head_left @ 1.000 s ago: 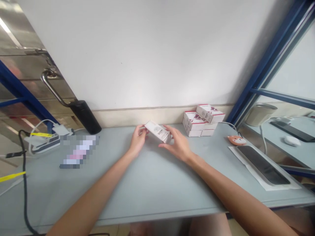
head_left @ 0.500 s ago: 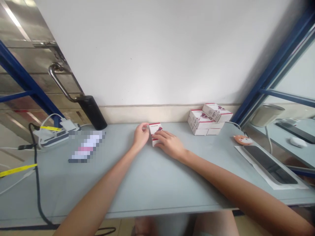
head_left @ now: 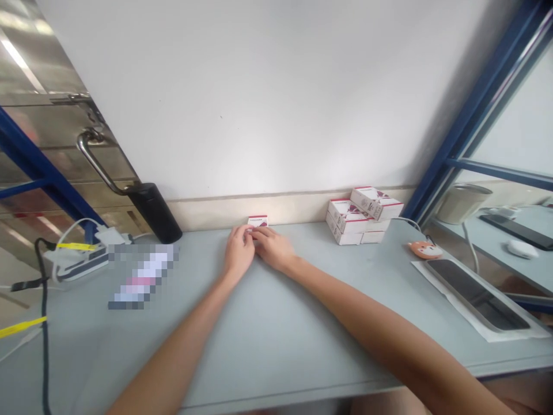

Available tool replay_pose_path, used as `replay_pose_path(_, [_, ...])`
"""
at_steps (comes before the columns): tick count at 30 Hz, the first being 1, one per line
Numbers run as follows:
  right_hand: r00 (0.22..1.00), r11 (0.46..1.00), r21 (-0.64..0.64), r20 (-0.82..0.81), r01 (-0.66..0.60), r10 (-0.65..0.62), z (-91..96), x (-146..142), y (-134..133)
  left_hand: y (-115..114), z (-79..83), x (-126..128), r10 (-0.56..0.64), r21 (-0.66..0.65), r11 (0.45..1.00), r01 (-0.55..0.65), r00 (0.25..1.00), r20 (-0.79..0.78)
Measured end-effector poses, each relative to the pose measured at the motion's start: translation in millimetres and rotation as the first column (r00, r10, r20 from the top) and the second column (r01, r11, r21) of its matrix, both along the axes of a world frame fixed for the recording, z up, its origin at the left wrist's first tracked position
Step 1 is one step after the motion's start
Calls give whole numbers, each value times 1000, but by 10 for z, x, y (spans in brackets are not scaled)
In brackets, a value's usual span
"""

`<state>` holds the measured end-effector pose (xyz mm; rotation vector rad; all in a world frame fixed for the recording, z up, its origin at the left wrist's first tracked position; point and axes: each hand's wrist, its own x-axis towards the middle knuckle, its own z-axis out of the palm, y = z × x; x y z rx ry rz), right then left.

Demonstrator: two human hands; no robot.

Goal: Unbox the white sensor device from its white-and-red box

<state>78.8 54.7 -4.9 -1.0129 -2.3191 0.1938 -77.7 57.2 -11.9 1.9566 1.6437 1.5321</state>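
A small white box [head_left: 258, 220] with red edging and a dark red print sits at the back of the grey table, close to the wall. Its upper end shows above my fingers; the lower part is hidden. My left hand [head_left: 239, 251] grips it from the left with bent fingers. From the right, my right hand [head_left: 274, 248] curls over its near part, and the fingertips of both hands meet there. A pile of matching boxes [head_left: 351, 218] stands to the right against the wall, one box lying askew on top.
On the left are a black cylinder [head_left: 155, 213], a white power strip [head_left: 84, 262] with cables, and a blurred-out flat object [head_left: 144, 276]. At the right, an orange animal-faced item [head_left: 425, 249] lies by a dark phone-like slab [head_left: 477, 294] on white paper. Blue frames flank the table [head_left: 276, 346].
The box has turned and now lies farther back between both hands. My right hand has shifted left against my left hand, which has come onto the box. The view has tilted slightly.
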Motion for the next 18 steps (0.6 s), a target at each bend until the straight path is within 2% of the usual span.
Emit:
replay_pose_path(2, [997, 997, 0, -6, -72, 72, 79, 212, -17, -22, 5, 15, -9, 15, 1000, 10, 999, -42])
replay_pose_path(4, [997, 997, 34, -31, -74, 75, 190, 522, -42, -44, 9, 26, -21, 23, 999, 23, 996, -86])
replay_pose_path(6, [996, 988, 138, -54, 76, -70, 319, 915, -71, -66, 13, 34, -15, 31, 999, 20, 992, -126])
replay_pose_path(7, [983, 966, 194, -88, 173, -159, 382, 1135, -85, -80, 18, 40, -8, 36, 999, 14, 990, -144])
replay_pose_path(9, [924, 880, 286, -176, 378, -340, 484, 1591, -104, -115, 40, 65, 2, 43, 999, 6, 984, -179])
replay_pose_path(11, [800, 724, 341, -265, 600, -538, 527, 2024, -108, -164, 76, 117, -2, 49, 999, 13, 977, -213])
replay_pose_path(13, [664, 573, 347, -273, 743, -696, 507, 2381, -103, -224, 116, 196, -27, 65, 997, 45, 966, -257])
replay_pose_path(14, [610, 529, 320, -261, 786, -748, 481, 2517, -99, -256, 132, 244, -48, 82, 994, 74, 958, -284])
replay_pose_path(16, [551, 512, 215, -220, 832, -805, 427, 2698, -96, -320, 150, 342, -96, 129, 980, 149, 934, -345])
replay_pose_path(18, [537, 525, 115, -209, 843, -817, 404, 2763, -103, -381, 156, 435, -145, 172, 959, 227, 909, -391])
